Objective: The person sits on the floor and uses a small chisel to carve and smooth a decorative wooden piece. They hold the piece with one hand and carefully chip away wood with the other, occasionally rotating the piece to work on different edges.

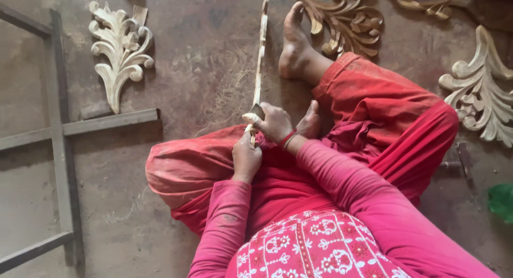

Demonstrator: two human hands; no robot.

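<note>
I sit cross-legged on the floor in red clothes. A long thin carved wooden strip runs from my lap away toward the top of the view. My left hand grips its near end against my knee. My right hand is closed around the strip just above, holding a small folded piece of what looks like sandpaper against the wood. My bare foot lies to the right of the strip.
A pale carved leaf ornament lies at the upper left. A darker carved scroll lies at the top, another pale carving at the right. A grey wooden frame lies along the left. Something green shows at the right edge.
</note>
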